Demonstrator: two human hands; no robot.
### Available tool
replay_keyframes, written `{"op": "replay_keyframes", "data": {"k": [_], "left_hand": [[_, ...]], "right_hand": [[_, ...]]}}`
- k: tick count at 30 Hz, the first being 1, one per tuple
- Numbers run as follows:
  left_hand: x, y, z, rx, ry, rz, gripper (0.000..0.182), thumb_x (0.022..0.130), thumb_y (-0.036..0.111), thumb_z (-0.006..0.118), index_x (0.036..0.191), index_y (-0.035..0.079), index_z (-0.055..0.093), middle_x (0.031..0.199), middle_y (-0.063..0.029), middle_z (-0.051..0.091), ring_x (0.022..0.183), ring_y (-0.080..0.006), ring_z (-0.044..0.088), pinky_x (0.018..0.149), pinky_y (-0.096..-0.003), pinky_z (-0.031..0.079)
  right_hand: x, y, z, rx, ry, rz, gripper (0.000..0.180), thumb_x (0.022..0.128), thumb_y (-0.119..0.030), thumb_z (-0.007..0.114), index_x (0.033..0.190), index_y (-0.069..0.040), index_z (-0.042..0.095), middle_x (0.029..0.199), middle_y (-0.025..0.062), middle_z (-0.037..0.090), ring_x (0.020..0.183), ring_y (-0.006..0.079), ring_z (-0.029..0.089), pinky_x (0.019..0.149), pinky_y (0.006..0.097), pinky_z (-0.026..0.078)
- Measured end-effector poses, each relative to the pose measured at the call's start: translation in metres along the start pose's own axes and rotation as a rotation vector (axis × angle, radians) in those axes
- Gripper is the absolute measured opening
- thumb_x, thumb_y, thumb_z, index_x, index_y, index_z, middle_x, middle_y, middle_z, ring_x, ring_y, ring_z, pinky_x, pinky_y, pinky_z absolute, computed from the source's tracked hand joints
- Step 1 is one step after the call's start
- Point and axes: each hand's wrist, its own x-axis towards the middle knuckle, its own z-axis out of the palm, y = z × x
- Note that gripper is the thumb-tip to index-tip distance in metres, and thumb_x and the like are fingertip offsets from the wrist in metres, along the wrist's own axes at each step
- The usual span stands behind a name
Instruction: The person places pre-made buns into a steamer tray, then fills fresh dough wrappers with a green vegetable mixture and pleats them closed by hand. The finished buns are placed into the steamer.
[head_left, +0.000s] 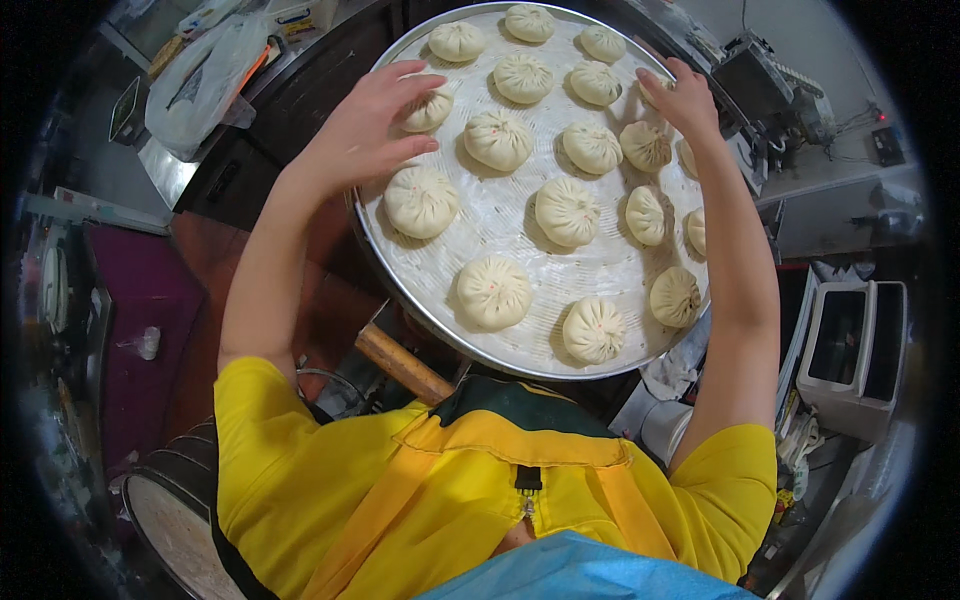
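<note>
A large round metal-rimmed tray (390, 262) with a pale ridged lining lies before me, and pleated raw buns (499, 141) are spread over it. At the tray's left side, my left hand (367, 127) has its fingers spread around a bun (429, 112); thumb and fingers lie on opposite sides of it. My right hand (686, 101) reaches to the far right rim, thumb and fingers over another bun (654, 88), partly hidden; whether it grips that bun is unclear. Beneath my right forearm, a bun (697, 231) is partly covered. A few buns at right look shaded and darker.
A wooden rod (405, 364) juts out below the tray's left rim. Plastic bags (202, 82) lie on the metal counter at upper left. A scale-like machine (754, 71) stands at upper right, and a white appliance (851, 352) at right. A round drum (172, 517) is at lower left.
</note>
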Motion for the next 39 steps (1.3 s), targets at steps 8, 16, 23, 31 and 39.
{"op": "replay_keyframes", "data": {"k": [8, 16, 23, 31, 39], "left_hand": [[0.020, -0.024, 0.002, -0.090, -0.271, 0.038, 0.053, 0.076, 0.005, 0.069, 0.127, 0.012, 0.056, 0.135, -0.0127, 0.048, 0.124, -0.0303, 0.049, 0.105, -0.0359, 0.041], [0.021, -0.022, -0.007, 0.000, -0.217, 0.178, 0.054, 0.076, 0.003, 0.067, 0.128, 0.011, 0.055, 0.138, -0.0123, 0.046, 0.125, -0.0304, 0.048, 0.106, -0.0367, 0.040], [-0.015, 0.028, -0.025, -0.257, -0.376, 0.215, 0.060, 0.076, 0.018, 0.075, 0.131, 0.008, 0.053, 0.139, -0.0134, 0.047, 0.130, -0.0314, 0.044, 0.108, -0.0398, 0.036], [-0.030, 0.045, -0.018, -0.296, -0.553, 0.179, 0.057, 0.070, 0.008, 0.076, 0.124, 0.007, 0.058, 0.132, -0.0136, 0.051, 0.124, -0.0317, 0.047, 0.106, -0.0381, 0.039], [-0.011, 0.022, -0.027, -0.319, -0.271, 0.248, 0.051, 0.074, 0.015, 0.078, 0.121, 0.007, 0.061, 0.129, -0.0097, 0.057, 0.119, -0.0272, 0.054, 0.104, -0.0382, 0.042]], "right_hand": [[-0.065, 0.017, -0.028, 0.398, 0.021, -0.197, 0.068, 0.085, -0.055, 0.065, 0.134, -0.009, 0.055, 0.131, 0.0198, 0.054, 0.122, 0.0316, 0.054, 0.098, 0.0389, 0.045], [-0.132, 0.010, -0.064, 0.553, -0.008, -0.206, 0.059, 0.087, -0.045, 0.068, 0.132, -0.008, 0.056, 0.134, 0.0169, 0.053, 0.126, 0.0292, 0.050, 0.100, 0.0376, 0.043], [-0.210, -0.039, -0.103, 0.620, -0.064, -0.503, 0.046, 0.083, -0.022, 0.074, 0.122, -0.002, 0.059, 0.122, 0.0154, 0.060, 0.115, 0.0275, 0.057, 0.098, 0.0365, 0.045], [-0.253, -0.101, -0.086, 0.535, -0.364, -0.700, 0.059, 0.076, -0.021, 0.077, 0.130, -0.011, 0.054, 0.129, 0.0179, 0.052, 0.114, 0.0373, 0.055, 0.092, 0.0413, 0.049], [-0.258, -0.126, -0.073, 0.508, -0.534, -0.767, 0.064, 0.075, -0.014, 0.074, 0.134, -0.014, 0.049, 0.132, 0.0220, 0.047, 0.112, 0.0411, 0.054, 0.092, 0.0433, 0.049]]}}
